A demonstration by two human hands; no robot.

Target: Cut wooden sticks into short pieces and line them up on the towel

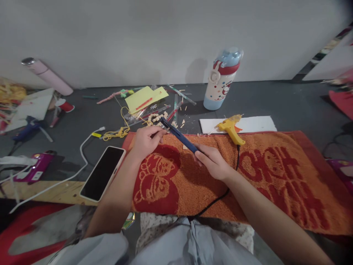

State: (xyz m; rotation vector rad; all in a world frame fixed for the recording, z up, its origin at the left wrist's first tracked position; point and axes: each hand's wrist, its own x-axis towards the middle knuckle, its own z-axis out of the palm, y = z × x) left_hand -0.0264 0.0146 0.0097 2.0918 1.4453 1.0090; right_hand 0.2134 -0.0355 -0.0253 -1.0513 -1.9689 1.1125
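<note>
My right hand (212,162) is closed around the lower end of a long dark blue tool (179,135) that slants up to the left over an orange and red towel (275,176). My left hand (146,141) pinches something small and pale beside the tool's upper end; I cannot make out what. Small pale wooden pieces (157,118) lie just beyond the tool's tip.
A yellow glue gun (231,129) rests on a white foam strip (256,124), its black cord running toward me. A phone (103,173) lies at left with a white cable. A kids' water bottle (220,81), yellow paper (145,97), yellow string and straws sit behind.
</note>
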